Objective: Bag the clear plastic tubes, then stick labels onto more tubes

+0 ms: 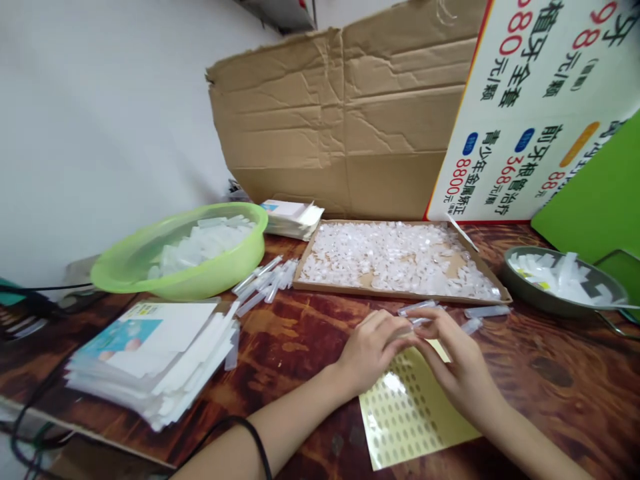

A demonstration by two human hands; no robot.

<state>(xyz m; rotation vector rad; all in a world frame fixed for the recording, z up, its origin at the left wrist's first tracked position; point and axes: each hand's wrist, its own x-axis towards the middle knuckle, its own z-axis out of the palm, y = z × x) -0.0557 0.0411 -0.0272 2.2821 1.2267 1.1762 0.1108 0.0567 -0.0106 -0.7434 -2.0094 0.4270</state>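
Note:
My left hand (370, 350) and my right hand (457, 363) meet fingertip to fingertip over a wooden table (280, 333). Together they pinch a small clear plastic tube (415, 323). Under them lies a yellow sticker sheet (410, 417) with rows of small oval labels. More clear tubes (487, 311) lie loose just beyond my fingers.
A flat cardboard tray (400, 293) of small white plastic pieces sits behind the hands. A green bowl (185, 280) of tubes stands at left, a stack of printed cards (150, 357) in front of it, a metal dish (560, 300) at right. Cardboard (350, 113) and a sign (540, 107) lean behind.

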